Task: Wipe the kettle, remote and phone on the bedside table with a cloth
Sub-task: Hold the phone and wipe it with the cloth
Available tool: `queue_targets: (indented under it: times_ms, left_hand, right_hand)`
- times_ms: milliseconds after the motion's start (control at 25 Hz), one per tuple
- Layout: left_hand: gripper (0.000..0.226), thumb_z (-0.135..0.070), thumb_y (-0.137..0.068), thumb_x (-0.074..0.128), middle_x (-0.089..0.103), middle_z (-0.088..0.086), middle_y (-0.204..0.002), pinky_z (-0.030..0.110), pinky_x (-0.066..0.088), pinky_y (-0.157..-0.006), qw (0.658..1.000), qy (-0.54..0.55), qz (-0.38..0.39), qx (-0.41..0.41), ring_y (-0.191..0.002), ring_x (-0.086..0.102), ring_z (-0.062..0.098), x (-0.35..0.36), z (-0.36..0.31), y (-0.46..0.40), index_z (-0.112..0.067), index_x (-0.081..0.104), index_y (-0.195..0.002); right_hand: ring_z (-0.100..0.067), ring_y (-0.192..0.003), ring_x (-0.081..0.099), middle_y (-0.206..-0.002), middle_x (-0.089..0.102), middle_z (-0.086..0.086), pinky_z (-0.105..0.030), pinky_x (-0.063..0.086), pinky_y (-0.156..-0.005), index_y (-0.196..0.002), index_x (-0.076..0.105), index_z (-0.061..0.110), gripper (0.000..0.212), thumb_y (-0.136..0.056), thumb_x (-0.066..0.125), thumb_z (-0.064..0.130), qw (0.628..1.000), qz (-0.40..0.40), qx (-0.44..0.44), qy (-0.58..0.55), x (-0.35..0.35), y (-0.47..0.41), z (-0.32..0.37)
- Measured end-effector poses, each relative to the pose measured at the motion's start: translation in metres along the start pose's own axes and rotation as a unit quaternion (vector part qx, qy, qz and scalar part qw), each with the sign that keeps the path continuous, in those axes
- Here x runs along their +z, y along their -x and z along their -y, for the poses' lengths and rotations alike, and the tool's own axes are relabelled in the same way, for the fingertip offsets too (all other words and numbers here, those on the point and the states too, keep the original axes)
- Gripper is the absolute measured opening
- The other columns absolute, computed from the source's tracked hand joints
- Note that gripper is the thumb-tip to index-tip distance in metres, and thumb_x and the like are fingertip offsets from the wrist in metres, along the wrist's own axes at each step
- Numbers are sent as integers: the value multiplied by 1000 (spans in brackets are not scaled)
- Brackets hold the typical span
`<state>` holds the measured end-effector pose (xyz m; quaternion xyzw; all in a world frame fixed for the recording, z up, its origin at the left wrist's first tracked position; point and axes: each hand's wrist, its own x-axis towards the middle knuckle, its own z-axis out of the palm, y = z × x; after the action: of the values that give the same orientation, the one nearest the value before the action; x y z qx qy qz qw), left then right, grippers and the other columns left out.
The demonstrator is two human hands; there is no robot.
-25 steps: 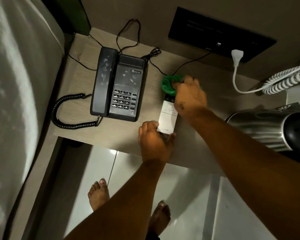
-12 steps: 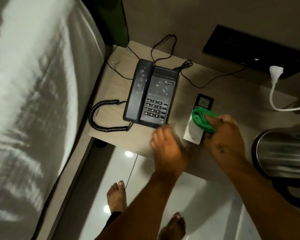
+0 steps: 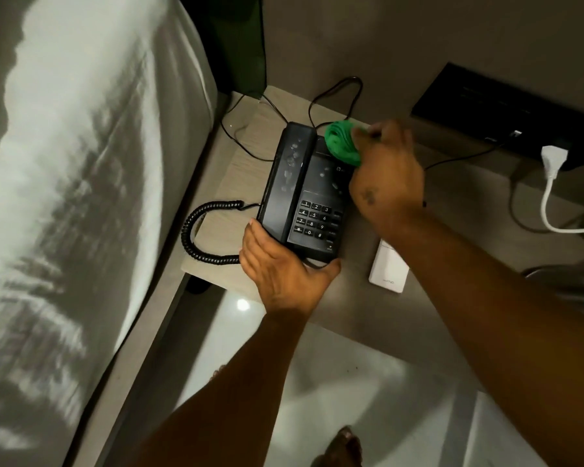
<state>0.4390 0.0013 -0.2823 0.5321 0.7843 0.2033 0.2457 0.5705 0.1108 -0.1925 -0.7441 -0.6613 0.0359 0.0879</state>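
A black desk phone (image 3: 304, 193) with its handset on the cradle sits on the wooden bedside table (image 3: 246, 156). My left hand (image 3: 280, 274) grips the phone's near edge, thumb at its right corner. My right hand (image 3: 385, 173) holds a bunched green cloth (image 3: 341, 143) pressed on the phone's top right part, above the keypad. The white remote (image 3: 388, 267) lies right of the phone, its upper half hidden by my right forearm. A blurred sliver of the steel kettle (image 3: 577, 281) shows at the right edge.
A white bed (image 3: 64, 197) fills the left side, close to the table. The phone's coiled cord (image 3: 203, 230) loops at the table's left front. Black cables (image 3: 334, 92) run behind the phone. A white plug and cord (image 3: 553, 170) hang from a dark wall panel (image 3: 506, 106). Glossy floor tiles (image 3: 351, 399) lie below.
My right hand has carried the green cloth from the remote up and left onto the phone. My left hand has moved from beside the remote to grip the phone's near edge.
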Motion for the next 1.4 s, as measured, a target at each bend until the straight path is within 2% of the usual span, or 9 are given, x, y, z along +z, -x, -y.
queue_targets:
  times_ms: [200,320,440,520,600,760,1120,1280,1400]
  left_hand:
    - [146,-75,-48,77,32,24,-155,52,16,-123,999,6,-25,21,-146,27,40,6,14,-13,5,15,-153]
    - [141,-75,-51,78,36,23,-153,50,17,-122,999,-10,-33,15,-143,30,38,11,17,-10,5,20,-152]
    - [115,-51,-70,82,42,19,-150,51,28,-121,996,-42,-77,-6,-141,37,33,15,17,-13,-2,19,-152]
    - [118,-63,-69,74,41,21,-150,50,25,-122,997,-20,-76,3,-142,36,36,16,18,-14,1,21,-152]
    - [138,-82,-55,67,38,24,-151,49,17,-122,999,-1,-52,13,-142,32,38,11,17,-13,5,22,-151]
    - [144,-78,-49,75,34,25,-154,54,19,-122,999,-13,-31,23,-144,29,40,9,19,-11,5,19,-153]
    - [143,-77,-47,74,35,24,-153,56,22,-120,999,-16,-24,22,-143,30,39,6,18,-12,3,19,-153]
    - [144,-78,-47,74,36,26,-151,58,25,-119,999,-26,-25,30,-141,32,41,8,20,-12,3,17,-151]
    - [144,-78,-48,75,35,27,-152,58,25,-119,999,-28,-23,30,-141,32,42,8,19,-12,4,16,-151]
  right_hand:
    - [-35,-117,42,-125,45,-16,-39,45,-88,-121,57,13,37,-85,51,3,995,89,-24,38,19,-44,22]
    - [-34,-115,45,-123,45,-14,-43,50,-84,-121,56,20,33,-89,53,11,997,69,-7,-14,25,7,34]
    - [-30,-102,53,-112,50,-7,-43,52,-78,-114,50,25,20,-95,50,33,991,77,13,-112,26,76,48]
    - [-27,-103,52,-108,48,-1,-39,49,-77,-112,52,28,21,-95,46,38,995,68,-18,-77,28,78,38]
    - [-30,-114,46,-121,48,-4,-42,49,-85,-123,55,29,34,-92,44,23,998,65,-24,-13,27,46,22]
    - [-31,-132,33,-144,41,-8,-35,35,-108,-125,60,23,58,-77,58,-8,991,115,-38,-55,27,-33,-6]
    - [-32,-126,51,-131,61,-7,-50,44,-101,-102,75,17,52,-63,66,-17,957,151,-236,-79,16,43,-25]
    - [-26,-137,36,-146,46,-2,-35,29,-114,-118,66,20,62,-70,56,-17,976,159,-118,-94,25,-20,-21]
    - [-25,-135,39,-145,48,1,-38,34,-112,-117,67,20,61,-69,54,-17,983,125,-52,-125,29,-29,-7]
